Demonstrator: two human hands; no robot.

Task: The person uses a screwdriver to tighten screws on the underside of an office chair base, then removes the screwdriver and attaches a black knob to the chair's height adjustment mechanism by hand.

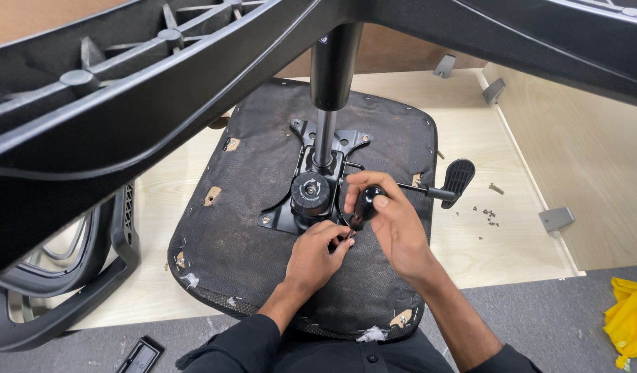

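Two hands work on an upturned chair seat (249, 228) lying on a wooden board (470, 138); right hand (394, 224) grips a black screwdriver handle (365, 204); left hand (318, 252) pinches a small part at the metal plate (280, 220), beside the round knob (310, 193).

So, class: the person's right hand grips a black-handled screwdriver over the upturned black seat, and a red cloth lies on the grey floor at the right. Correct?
Not quite: the head view shows the cloth is yellow, not red. The right hand does hold the black-handled screwdriver over the upturned black seat.
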